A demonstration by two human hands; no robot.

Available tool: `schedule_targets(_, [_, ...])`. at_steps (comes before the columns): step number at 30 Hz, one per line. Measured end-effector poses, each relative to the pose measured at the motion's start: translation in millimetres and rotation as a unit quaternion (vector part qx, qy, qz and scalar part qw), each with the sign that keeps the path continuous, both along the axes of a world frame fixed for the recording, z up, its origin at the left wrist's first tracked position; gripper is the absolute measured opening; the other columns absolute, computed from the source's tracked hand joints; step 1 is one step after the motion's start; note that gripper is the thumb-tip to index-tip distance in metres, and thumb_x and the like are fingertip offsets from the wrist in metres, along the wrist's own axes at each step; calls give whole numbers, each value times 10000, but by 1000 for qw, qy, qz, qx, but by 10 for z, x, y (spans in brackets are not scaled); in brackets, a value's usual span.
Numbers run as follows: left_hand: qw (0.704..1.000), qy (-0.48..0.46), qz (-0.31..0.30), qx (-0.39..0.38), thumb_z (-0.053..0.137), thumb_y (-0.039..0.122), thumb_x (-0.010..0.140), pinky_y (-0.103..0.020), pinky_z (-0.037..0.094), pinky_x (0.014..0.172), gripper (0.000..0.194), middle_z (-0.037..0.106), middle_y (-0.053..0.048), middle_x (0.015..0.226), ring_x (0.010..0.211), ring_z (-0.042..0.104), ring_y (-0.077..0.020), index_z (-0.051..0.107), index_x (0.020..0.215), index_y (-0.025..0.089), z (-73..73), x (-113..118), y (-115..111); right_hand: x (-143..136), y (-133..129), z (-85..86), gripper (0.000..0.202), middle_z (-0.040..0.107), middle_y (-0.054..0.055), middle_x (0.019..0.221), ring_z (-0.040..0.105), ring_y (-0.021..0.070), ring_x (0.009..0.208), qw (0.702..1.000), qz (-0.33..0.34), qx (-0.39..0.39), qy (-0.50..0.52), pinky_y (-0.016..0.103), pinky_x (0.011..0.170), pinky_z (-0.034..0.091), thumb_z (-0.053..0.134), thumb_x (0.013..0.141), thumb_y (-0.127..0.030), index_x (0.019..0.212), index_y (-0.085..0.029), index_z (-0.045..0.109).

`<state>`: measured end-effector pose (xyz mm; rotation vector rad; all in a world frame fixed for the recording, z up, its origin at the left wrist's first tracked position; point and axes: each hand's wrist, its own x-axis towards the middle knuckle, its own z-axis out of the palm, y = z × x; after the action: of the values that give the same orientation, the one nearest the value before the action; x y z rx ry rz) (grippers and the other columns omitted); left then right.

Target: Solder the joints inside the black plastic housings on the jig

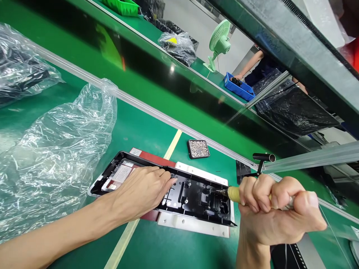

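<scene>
A long black plastic housing (pixel 196 194) lies open side up on a fixture with white rails (pixel 193 225) and a reddish-brown base (pixel 151 215). My left hand (pixel 143 188) rests over the housing's middle with its fingers curled in and thumb against them; whatever they hold, if anything, is hidden. A yellow-handled soldering iron (pixel 233 194) is in my right hand (pixel 280 209), fingers wrapped round the handle. Its metal tip points left into the housing's right end. Behind the fixture sits a small black tray (pixel 190 150) full of tiny metal pieces.
A clear plastic bag (pixel 67 149) spreads over the left bench, with bagged black parts (pixel 25 71) behind it. A black tube-shaped holder (pixel 263 157) stands beyond my right hand. Across the metal-framed divider are a green fan (pixel 220 41) and another person's arm (pixel 251 63) at a blue bin (pixel 238 89).
</scene>
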<state>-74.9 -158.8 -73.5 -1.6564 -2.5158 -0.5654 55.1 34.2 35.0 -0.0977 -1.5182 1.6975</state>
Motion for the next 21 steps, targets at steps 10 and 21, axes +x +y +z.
schedule_targets(10, [999, -19, -8, -26, 380, 326, 1056, -341, 338, 548, 381, 608, -23, 647, 597, 609, -233, 524, 726, 200, -30, -4, -21, 7, 0, -5, 352, 328, -57, 439, 269, 82, 338, 1000, -12, 4, -3, 230, 327, 323, 395, 918, -311, 585, -205, 432])
schedule_targets(21, [998, -42, -20, -45, 330, 336, 1070, -358, 360, 559, 393, 606, -24, 684, 626, 619, -249, 510, 747, 203, -54, -12, -29, 15, 7, -21, 310, 288, -64, 472, 286, 78, 369, 1000, 6, 10, 3, 215, 348, 344, 375, 912, -290, 615, -209, 401])
